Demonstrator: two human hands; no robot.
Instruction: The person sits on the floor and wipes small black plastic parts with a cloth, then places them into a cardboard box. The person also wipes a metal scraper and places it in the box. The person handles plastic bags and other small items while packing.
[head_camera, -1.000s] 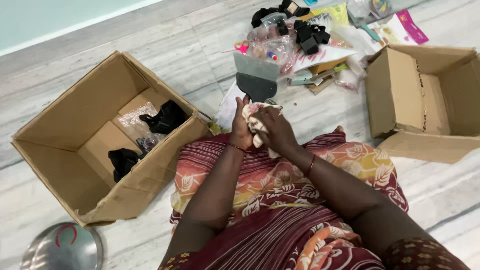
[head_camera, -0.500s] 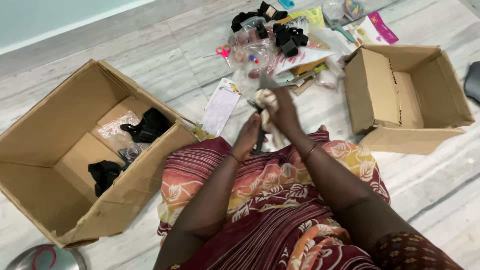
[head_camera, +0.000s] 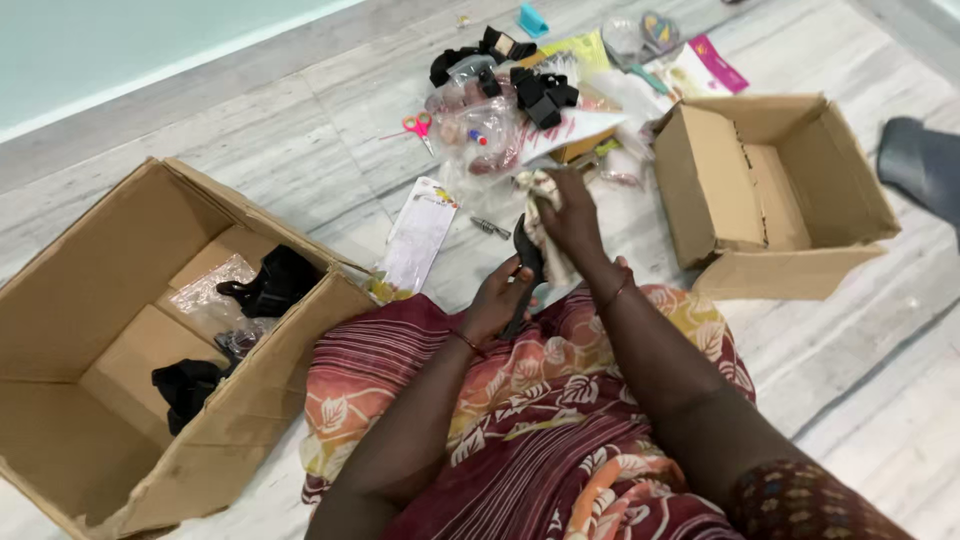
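Note:
My left hand (head_camera: 498, 298) grips the black handle of a wide scraper (head_camera: 524, 262) just above my lap; the tool is turned edge-on, so its blade is hard to see. My right hand (head_camera: 568, 215) holds a crumpled pale patterned cloth (head_camera: 543, 190) against the upper end of the scraper. Both hands are over the marble floor in front of my red patterned skirt (head_camera: 560, 400).
A large open cardboard box (head_camera: 110, 250) with black items and plastic bags lies left. A smaller open box (head_camera: 850, 190) stands right. Behind lie scissors (head_camera: 416, 127), plastic bags, black clips, papers and a white card (head_camera: 420, 235). A dark object (head_camera: 925, 160) sits far right.
The scraper went from blade-up with the cloth at its handle to tilted edge-on. My right hand moved up the tool with the cloth. The view shifted right.

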